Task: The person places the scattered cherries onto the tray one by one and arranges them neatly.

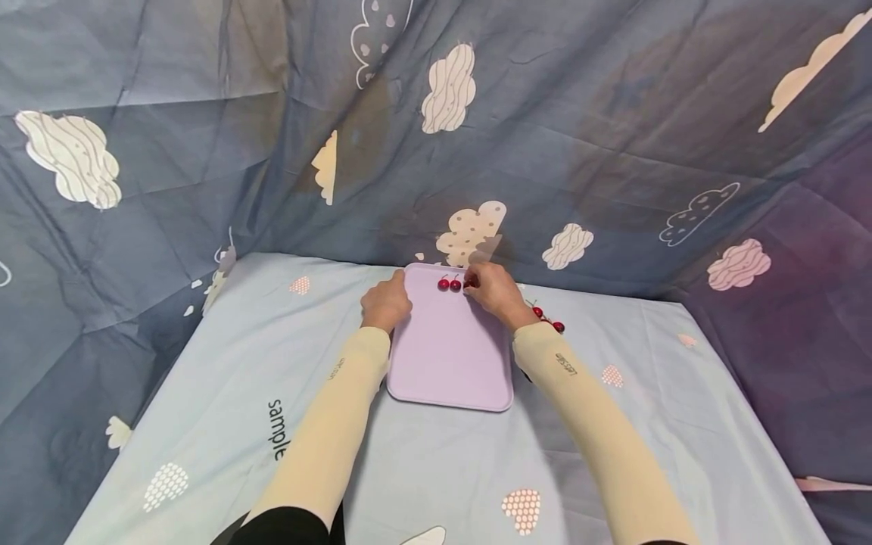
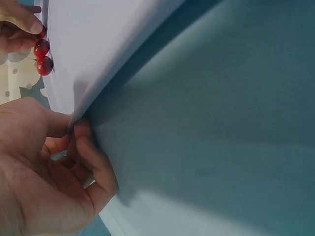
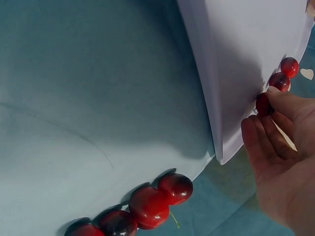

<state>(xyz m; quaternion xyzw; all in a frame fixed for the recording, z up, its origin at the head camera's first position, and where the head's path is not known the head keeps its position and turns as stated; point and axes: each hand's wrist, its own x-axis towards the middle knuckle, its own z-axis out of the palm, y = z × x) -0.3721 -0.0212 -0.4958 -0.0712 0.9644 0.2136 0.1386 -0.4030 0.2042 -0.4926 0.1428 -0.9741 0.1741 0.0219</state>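
A lilac rectangular tray lies on the cloth-covered table. My left hand pinches its left rim near the far corner, thumb above and fingers beneath, as the left wrist view shows. Two dark red cherries with stems sit side by side at the tray's far end. Just right of them, my right hand holds a third cherry between thumb and fingers, close over the tray. Several more cherries lie in a row on the cloth, right of the tray, partly hidden by the right wrist in the head view.
A pale blue printed cloth covers the table. Dark blue-grey fabric with cloud prints hangs right behind the tray's far edge and along both sides.
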